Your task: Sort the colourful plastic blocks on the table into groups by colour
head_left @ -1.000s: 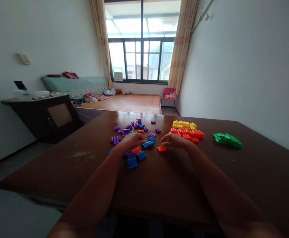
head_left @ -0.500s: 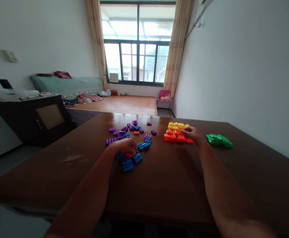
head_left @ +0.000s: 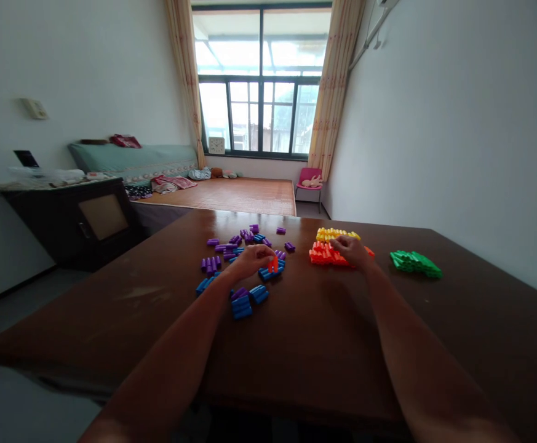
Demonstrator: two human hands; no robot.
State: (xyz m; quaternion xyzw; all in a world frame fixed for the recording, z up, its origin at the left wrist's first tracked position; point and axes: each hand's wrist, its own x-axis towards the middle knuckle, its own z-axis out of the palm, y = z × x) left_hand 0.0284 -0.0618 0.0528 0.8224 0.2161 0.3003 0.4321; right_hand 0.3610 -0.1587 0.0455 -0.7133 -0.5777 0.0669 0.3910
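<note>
My left hand (head_left: 255,255) pinches a small orange piece (head_left: 273,264) above the blue pieces (head_left: 270,272). Purple pieces (head_left: 211,265) lie loosely scattered beyond and left of that hand, with more blue pieces (head_left: 242,306) nearer me. On the right, my right hand (head_left: 347,247) rests over the orange pile (head_left: 328,254), fingers closed at its top; whether they grip a piece is hidden. Just behind the orange pile is a row of yellow pieces (head_left: 337,234). A green pile (head_left: 416,263) sits farther right.
All the pieces lie on a dark brown table (head_left: 314,344). Beyond it are a bed (head_left: 250,191), a pink chair (head_left: 310,178) and a window. A dark cabinet (head_left: 65,215) stands at the left.
My left hand has risen from the blue pieces and moved right and away, carrying an orange piece. My right hand has shifted slightly left over the orange pile. The view has turned slightly.
</note>
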